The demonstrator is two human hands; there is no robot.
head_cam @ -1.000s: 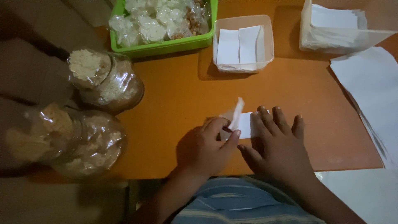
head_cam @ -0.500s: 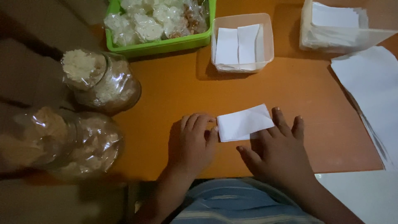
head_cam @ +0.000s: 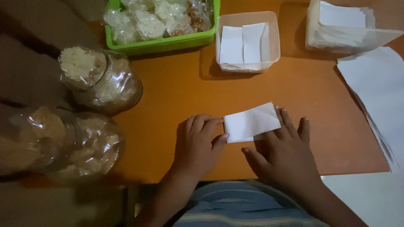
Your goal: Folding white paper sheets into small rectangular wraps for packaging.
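We recorded one small white paper slip (head_cam: 251, 122) lying flat on the orange tabletop (head_cam: 176, 101), near its front edge, between the two hands. The left hand (head_cam: 198, 145) lay palm down with its fingers (head_cam: 212, 122) loosely curled, the tips touching the slip's left edge; it gripped nothing. The right hand (head_cam: 284, 151) was spread flat, fingers extended, the tips resting on the slip's lower right part, apparently to pin it against the tabletop. Neither hand closed around anything; both pressed from above.

Count of the surrounding items:
- One clear plastic tub (head_cam: 274, 50) behind the slip, holding what appeared to be two folded white slips side by side, probably kept within reach.
- One green tray (head_cam: 168, 43) at the back left, filled with pale wrapped pieces; number not countable.
- Two clear bags: one (head_cam: 101, 80) of pale crumbly contents at the left, and one (head_cam: 63, 145) nearer, blurred.
- One stack of white sheets (head_cam: 343, 25) at the back right; sheet number not readable.
- One large white sheet (head_cam: 378, 88) at the right edge, partly overhanging the tabletop.

The striped shirt (head_cam: 240, 208) showed at the bottom edge.
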